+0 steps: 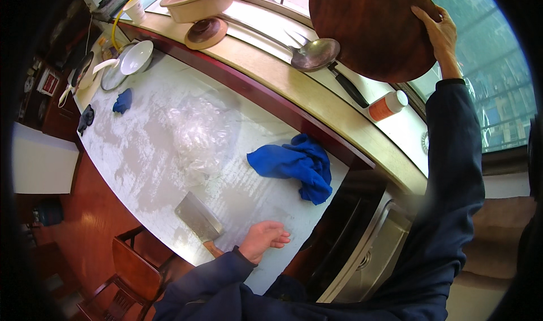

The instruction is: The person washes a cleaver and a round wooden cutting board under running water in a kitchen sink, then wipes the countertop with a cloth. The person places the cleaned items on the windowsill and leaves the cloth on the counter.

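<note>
My right hand [439, 32] grips the edge of a round dark wooden cutting board [373, 28], held up on edge at the window sill. My left hand [263, 238] hovers over the near end of the white worktop with its fingers loosely bent and nothing in them. Close beside it lies a cleaver [199, 215] with a wide blade and a wooden handle, partly hidden by my sleeve. A crumpled blue cloth [301, 164] is to the right on the worktop. Clear crinkled plastic [201, 134] rests in the middle.
Along the sill are a metal ladle [316, 55], a black-handled utensil [350, 83], a white-capped bottle [388, 105], a brown lid [206, 33], a beige basin [199, 1] and a paper cup [134, 10]. A white bowl [136, 58] stands far left. A steel sink [360, 261] lies at right, a wooden chair [138, 270] at lower left.
</note>
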`<state>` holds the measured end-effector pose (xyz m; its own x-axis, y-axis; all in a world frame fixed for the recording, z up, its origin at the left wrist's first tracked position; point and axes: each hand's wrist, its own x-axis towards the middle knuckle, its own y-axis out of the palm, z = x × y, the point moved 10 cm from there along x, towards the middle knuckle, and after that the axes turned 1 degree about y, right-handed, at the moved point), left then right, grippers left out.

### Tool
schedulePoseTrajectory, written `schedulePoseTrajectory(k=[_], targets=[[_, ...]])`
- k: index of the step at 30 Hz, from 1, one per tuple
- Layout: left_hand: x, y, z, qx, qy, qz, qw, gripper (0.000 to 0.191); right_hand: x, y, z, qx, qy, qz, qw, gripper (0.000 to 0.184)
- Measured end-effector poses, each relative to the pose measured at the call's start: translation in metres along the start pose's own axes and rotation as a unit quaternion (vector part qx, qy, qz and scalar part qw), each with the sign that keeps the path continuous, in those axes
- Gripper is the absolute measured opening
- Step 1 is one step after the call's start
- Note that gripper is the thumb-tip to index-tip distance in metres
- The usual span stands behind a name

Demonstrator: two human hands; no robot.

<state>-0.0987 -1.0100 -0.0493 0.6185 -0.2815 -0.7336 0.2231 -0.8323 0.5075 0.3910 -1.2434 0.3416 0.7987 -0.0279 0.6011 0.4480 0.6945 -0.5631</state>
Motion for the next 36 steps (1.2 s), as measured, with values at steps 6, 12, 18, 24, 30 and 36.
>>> schedulePoseTrajectory(k=[6, 12, 18, 24, 30, 36], targets=[[0.0, -0.001, 0.0, -0.002, 0.002, 0.004, 1.0, 0.03, -0.005, -0.003, 0.004, -0.07, 0.008, -0.002, 0.997, 0.079], [-0.003, 0.001, -0.002, -0.005, 0.001, 0.002, 1.0, 0.033, -0.015, -0.007, 0.002, -0.118, 0.033, -0.02, 0.992, 0.091], [-0.003, 0.003, -0.002, -0.002, -0.001, 0.005, 1.0, 0.033, -0.017, -0.01, 0.001, -0.158, 0.031, -0.026, 0.987, 0.091], [-0.002, 0.002, -0.001, 0.0, 0.0, 0.005, 1.0, 0.033, -0.019, -0.009, 0.001, -0.198, 0.012, -0.047, 0.979, 0.091], [-0.002, 0.003, 0.0, 0.0, 0.001, 0.005, 1.0, 0.031, -0.023, -0.012, -0.001, -0.228, 0.011, -0.062, 0.972, 0.096], [-0.004, 0.007, -0.001, 0.002, 0.002, 0.008, 1.0, 0.029, -0.029, -0.016, -0.004, -0.228, 0.009, -0.05, 0.972, 0.098]])
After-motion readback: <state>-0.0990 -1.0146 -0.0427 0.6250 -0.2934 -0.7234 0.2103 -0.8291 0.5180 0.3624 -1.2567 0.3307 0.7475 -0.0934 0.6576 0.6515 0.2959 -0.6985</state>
